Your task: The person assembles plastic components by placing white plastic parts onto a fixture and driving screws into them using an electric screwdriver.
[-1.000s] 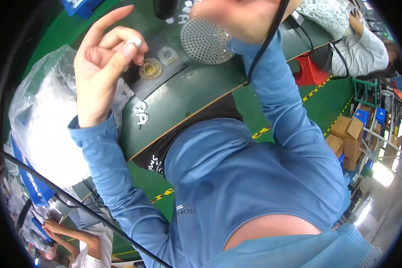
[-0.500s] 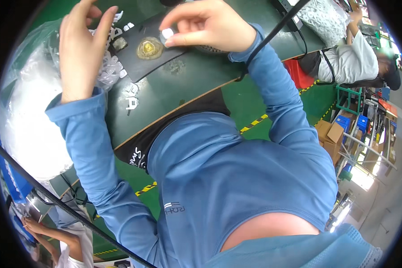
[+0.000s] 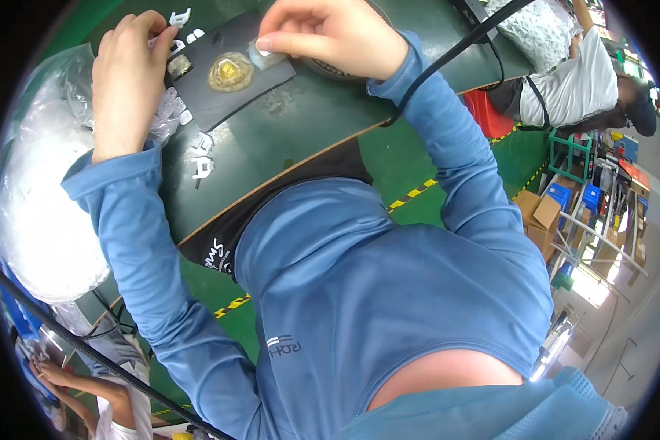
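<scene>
My left hand point(image 3: 128, 81) is over the left part of the workbench, fingers bent and the thumb apart from the index finger. By its fingertips lie white plastic parts point(image 3: 180, 17); I make out nothing held in it. With thumb and fingers pinched, my right hand point(image 3: 334, 37) holds a small white piece point(image 3: 264, 45), mostly hidden by the fingers. Right under it is a pale bluish pad point(image 3: 270, 57) at the right of a dark mat point(image 3: 209, 106). Between the hands, a translucent round lump with a yellow middle point(image 3: 229, 71) rests on the mat.
A large clear bag of white material point(image 3: 51, 198) bulges at the left. More white parts point(image 3: 202, 167) lie near the bench edge point(image 3: 271, 192). A black cable point(image 3: 447, 55) crosses at the right, where a co-worker point(image 3: 565, 84) sits beside another bag of parts point(image 3: 528, 37).
My right hand has moved slightly left and up with the white piece, down to the pad. My left hand has come down, its fingers bending from spread toward the white parts.
</scene>
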A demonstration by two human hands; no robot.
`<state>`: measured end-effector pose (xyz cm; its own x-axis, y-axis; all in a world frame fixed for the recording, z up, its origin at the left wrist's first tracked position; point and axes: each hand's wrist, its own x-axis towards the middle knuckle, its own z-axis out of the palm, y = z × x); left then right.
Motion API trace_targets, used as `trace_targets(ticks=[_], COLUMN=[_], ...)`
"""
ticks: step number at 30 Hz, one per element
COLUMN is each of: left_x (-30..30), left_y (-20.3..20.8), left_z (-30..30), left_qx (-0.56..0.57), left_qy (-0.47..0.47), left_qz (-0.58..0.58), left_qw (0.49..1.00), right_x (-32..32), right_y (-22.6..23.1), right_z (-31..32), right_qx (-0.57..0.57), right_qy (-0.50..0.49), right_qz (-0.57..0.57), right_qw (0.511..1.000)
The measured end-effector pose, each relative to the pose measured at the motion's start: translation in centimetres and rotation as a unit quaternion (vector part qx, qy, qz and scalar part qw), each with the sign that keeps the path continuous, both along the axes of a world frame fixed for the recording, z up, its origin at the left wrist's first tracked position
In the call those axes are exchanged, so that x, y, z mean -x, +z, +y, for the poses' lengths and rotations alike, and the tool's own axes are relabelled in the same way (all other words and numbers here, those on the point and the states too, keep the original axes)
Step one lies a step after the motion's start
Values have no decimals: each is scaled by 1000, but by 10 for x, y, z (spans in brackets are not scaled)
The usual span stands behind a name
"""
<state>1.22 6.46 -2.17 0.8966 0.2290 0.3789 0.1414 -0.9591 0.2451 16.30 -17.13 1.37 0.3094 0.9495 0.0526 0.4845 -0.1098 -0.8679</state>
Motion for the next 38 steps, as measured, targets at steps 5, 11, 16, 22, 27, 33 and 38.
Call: trace_targets(ticks=[5, 11, 16, 22, 27, 33, 38], left_x=[1, 2, -1, 1, 2, 2, 1], left_y=[-3, -3, -2, 1, -1, -4, -9], left_z=[-2, -3, -3, -3, -1, 3, 4], left_qx=[-6, -20, -8, 25, 8, 6, 18], left_qy=[41, 30, 29, 32, 23, 13, 11], left_qz=[-1, 2, 10, 23, 11, -6, -10], left_qw=[999, 999, 999, 999, 1000, 1000, 1000], right_x=[2, 18, 4, 22, 21, 22, 23], right_y=[5, 40, 10, 7, 8, 15, 17], right_z=[-1, 3, -2, 3, 1, 1, 1], right_qx=[-41, 70, -12, -12, 20, 8, -13], right_qy=[13, 86, 11, -110, -81, -100, -8], right_qz=[-64, -390, -115, 28, -216, -80, -288], right_qw=[997, 914, 993, 993, 973, 992, 958])
